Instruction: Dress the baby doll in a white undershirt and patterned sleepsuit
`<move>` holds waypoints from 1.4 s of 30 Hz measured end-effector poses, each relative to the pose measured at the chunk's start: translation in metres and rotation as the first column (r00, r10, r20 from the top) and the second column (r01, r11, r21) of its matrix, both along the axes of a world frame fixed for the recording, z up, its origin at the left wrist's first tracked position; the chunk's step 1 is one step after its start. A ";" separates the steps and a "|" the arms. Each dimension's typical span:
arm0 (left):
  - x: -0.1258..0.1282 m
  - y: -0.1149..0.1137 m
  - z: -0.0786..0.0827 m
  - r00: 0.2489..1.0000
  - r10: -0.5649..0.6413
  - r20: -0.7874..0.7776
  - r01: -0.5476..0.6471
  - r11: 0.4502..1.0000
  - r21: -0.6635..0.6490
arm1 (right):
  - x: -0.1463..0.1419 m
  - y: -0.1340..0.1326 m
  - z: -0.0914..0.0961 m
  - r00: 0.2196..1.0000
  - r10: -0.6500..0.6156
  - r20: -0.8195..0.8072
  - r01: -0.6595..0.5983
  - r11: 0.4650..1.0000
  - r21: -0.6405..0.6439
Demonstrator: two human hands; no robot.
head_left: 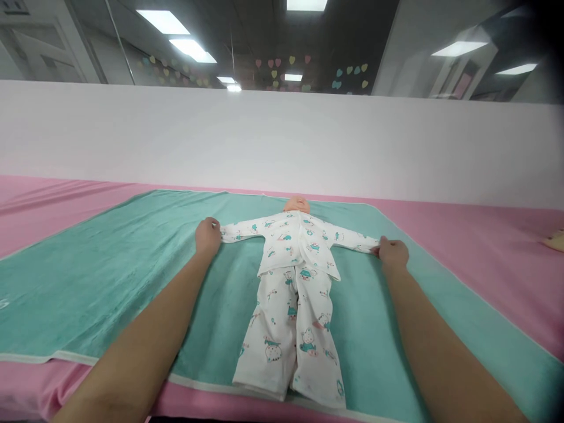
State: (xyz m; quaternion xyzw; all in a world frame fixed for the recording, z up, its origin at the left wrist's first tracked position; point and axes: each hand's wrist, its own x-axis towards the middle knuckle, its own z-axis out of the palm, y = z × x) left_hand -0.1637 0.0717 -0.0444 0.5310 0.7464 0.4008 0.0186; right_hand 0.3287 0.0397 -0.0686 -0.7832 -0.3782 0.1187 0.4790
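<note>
White printed pajama top (pixel 284 242) lies on the teal blanket (pixel 127 264) below the doll's head (pixel 296 204), left hand (pixel 208 236) and right hand (pixel 393 252) each pinched closed on a sleeve end (pixel 229 233); keep tension even, fabric untwisted.

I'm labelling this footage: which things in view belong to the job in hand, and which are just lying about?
In use: white patterned top, its sleeve ends held by the left hand and right hand; matching trousers; doll; teal blanket beneath.

Just around: pink cover; yellowish thing at the right edge, cut off, unidentifiable; heart decorations.
</note>
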 end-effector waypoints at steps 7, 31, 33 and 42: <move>0.000 -0.002 -0.012 0.981 -0.070 -0.181 0.039 0.985 -0.169 | -0.011 -0.007 0.004 0.967 0.029 0.252 0.001 0.993 -0.118; 0.089 -0.107 0.011 0.469 -0.827 -0.310 0.851 0.517 -0.094 | -0.143 -0.094 0.045 0.327 0.757 0.565 -0.798 0.542 -0.264; 0.090 -0.105 0.010 0.459 -0.804 -0.378 0.857 0.513 -0.050 | -0.142 -0.092 0.043 0.311 0.713 0.628 -0.801 0.553 -0.230; 0.081 -0.118 0.019 0.412 -0.809 -0.418 0.894 0.449 0.013 | -0.138 -0.103 0.045 0.361 0.506 0.783 -0.817 0.576 0.004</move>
